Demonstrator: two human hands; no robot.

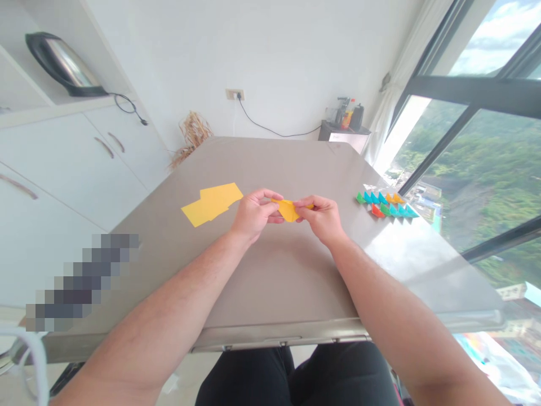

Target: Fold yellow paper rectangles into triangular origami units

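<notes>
Both hands hold a small folded piece of yellow paper (288,211) above the middle of the table. My left hand (256,213) pinches its left end between thumb and fingers. At its right end, my right hand (322,217) grips the paper the same way. Part of the paper is covered by the fingers, so its full folded shape cannot be made out. Left of my left hand lie overlapping flat yellow sheets (211,204). To the right stand two rows of small folded paper boats (395,210) in blue, green, orange and red.
The grey table (279,282) has its front edge near my lap. A blurred-out dark object (80,282) lies at the left edge. Beyond the table are a low cabinet with bottles (346,121) and a wall socket (235,94). A kettle (65,65) sits on a shelf; windows (465,141) line the right.
</notes>
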